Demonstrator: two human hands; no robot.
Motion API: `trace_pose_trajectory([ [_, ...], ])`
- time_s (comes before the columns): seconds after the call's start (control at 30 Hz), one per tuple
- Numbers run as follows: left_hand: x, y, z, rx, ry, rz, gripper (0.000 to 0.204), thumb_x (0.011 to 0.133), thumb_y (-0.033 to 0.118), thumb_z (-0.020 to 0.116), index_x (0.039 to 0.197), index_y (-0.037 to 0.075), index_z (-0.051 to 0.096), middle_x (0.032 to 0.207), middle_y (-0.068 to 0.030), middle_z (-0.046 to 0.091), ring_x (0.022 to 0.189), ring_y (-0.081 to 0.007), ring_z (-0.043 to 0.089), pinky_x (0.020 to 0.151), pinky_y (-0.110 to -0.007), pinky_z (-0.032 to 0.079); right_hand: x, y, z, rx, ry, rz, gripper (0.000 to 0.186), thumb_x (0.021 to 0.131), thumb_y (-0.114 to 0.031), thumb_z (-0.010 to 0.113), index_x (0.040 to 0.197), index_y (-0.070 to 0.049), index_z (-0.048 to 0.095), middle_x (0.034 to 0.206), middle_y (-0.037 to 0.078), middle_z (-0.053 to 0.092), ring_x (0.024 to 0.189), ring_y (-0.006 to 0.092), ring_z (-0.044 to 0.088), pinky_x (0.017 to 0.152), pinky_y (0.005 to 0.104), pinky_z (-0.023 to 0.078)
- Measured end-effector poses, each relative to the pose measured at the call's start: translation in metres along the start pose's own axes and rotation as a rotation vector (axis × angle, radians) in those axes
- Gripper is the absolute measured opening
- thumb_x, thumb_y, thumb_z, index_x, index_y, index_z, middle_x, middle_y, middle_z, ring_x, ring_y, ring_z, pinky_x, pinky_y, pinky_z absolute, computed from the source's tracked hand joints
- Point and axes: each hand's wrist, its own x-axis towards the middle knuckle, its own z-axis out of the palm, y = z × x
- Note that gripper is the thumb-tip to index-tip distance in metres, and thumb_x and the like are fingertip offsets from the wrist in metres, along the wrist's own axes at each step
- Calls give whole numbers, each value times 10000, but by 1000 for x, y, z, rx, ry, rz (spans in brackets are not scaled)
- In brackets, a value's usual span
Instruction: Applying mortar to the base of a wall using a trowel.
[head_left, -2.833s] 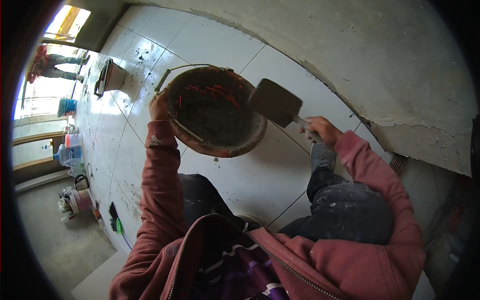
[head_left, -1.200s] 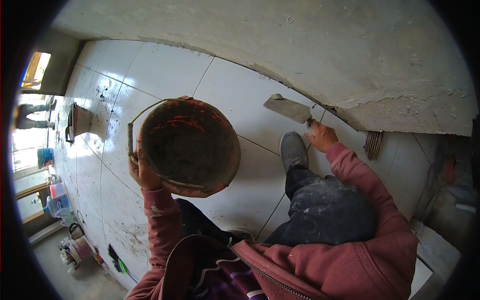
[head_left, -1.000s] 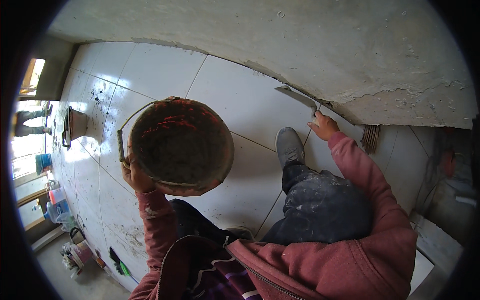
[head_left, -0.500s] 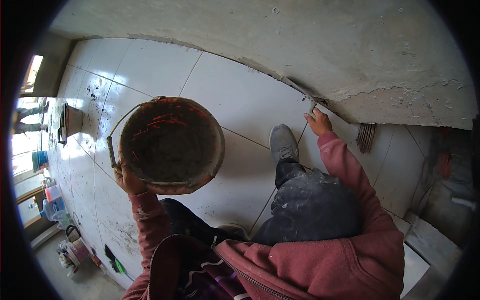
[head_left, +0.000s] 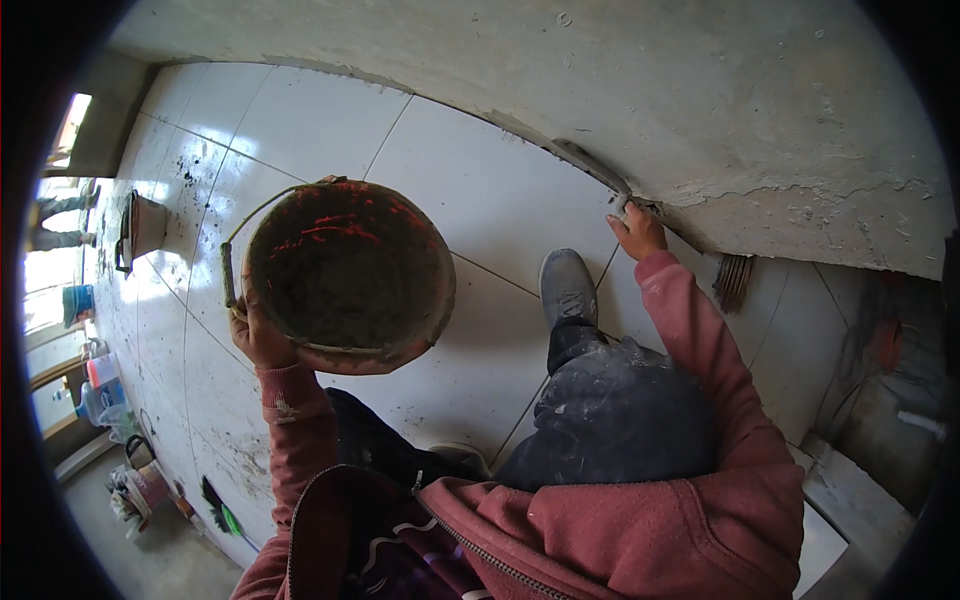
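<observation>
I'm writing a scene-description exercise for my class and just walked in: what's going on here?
A person in a dusty-red zip-up top holds a bucket by its rim with the left hand; grey material shows inside. The right hand grips a trowel, its blade seen nearly edge-on at the foot of the wall. Whether the blade touches the wall is hard to tell.

From the wearer's head, one fisheye camera is looking steeply down at both hands (head_left: 264, 338) from fairly near, while its wide view is also taking in the tiled floor (head_left: 505, 185) and wall (head_left: 700, 95).
</observation>
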Motion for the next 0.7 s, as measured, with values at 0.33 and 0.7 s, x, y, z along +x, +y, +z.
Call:
trace_pose_trajectory([
  [0.33, -10, 15, 33, -70, -53, 27, 180, 881, 156, 507, 882, -16, 562, 855, -79, 619, 750, -113, 578, 669, -222, 466, 17, 11, 17, 306, -254, 115, 444, 773, -421, 553, 888, 8, 531, 845, 228, 593, 770, 384, 576, 688, 435, 443],
  [0.7, -9, 12, 32, -67, -87, 33, 162, 873, 135, 502, 916, -11, 561, 845, -62, 609, 734, -107, 567, 658, -215, 455, 9, -24, 1, 236, -189, 3, 423, 787, -418, 521, 897, -11, 542, 839, 218, 603, 829, 369, 578, 723, 433, 445],
])
